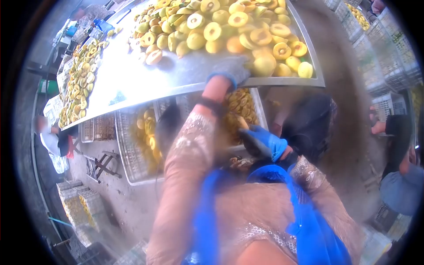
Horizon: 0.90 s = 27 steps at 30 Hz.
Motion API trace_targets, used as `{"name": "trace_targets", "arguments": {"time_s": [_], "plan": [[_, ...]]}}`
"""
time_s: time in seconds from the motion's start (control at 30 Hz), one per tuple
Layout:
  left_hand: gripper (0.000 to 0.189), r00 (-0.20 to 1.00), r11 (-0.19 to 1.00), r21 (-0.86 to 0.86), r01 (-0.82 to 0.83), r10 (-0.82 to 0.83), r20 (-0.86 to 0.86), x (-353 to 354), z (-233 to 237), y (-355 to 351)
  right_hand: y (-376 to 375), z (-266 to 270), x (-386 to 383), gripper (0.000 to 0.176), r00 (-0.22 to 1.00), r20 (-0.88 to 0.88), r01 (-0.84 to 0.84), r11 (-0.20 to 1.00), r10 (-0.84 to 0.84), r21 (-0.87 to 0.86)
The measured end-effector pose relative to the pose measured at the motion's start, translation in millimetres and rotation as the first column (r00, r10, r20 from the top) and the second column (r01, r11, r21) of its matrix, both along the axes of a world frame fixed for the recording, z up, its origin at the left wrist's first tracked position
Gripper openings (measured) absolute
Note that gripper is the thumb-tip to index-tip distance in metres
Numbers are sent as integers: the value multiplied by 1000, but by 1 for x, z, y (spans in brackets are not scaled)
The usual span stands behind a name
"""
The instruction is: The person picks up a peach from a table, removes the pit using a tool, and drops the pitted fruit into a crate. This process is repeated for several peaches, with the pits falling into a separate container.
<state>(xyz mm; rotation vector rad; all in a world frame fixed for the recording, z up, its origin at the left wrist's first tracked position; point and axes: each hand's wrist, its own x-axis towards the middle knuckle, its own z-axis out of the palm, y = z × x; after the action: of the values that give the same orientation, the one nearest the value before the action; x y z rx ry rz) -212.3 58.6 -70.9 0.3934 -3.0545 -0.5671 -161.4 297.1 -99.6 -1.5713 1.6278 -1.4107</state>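
Observation:
My left hand [232, 70], in a grey glove with a blue cuff, reaches over the near edge of the metal table [128, 84]. It is at the front of a heap of halved yellow peaches [214, 31], its fingers smeared by motion. Lower down, in front of my body, my right hand [263, 140] wears a blue glove with a dark palm. Its fingers are closed, with a yellow peach half [242, 123] at their tips. Below the table edge, a crate of peach pieces [243, 104] lies just beyond this hand.
A second pile of peach halves [81, 84] covers the table's left end. Under the table stands a white crate [128, 154] with yellow fruit. A folding stool [106, 165] is at left. Stacked crates [384, 57] line the right; other people sit at both sides.

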Motion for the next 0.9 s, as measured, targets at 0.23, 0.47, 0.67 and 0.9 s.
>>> {"name": "trace_targets", "arguments": {"time_s": [0.23, 0.47, 0.67, 0.9], "plan": [[39, 970, 999, -40, 12, -2, 244, -23, 9, 1, 0, -1, -4, 29, 808, 585, -213, 888, -76, 409], [34, 754, -60, 982, 182, 649, -99, 68, 46, -26, 6, 22, -12, 18, 525, 813, -288, 847, -250, 447], [51, 647, -52, 962, 269, 749, -140, 116, 45, 9, -16, 69, -7, 21, 829, 555, -180, 906, -71, 384], [57, 571, -228, 896, 381, 820, -35, 138, 52, 53, -32, 65, 5, 24, 929, 362, -155, 969, 77, 192]]}}
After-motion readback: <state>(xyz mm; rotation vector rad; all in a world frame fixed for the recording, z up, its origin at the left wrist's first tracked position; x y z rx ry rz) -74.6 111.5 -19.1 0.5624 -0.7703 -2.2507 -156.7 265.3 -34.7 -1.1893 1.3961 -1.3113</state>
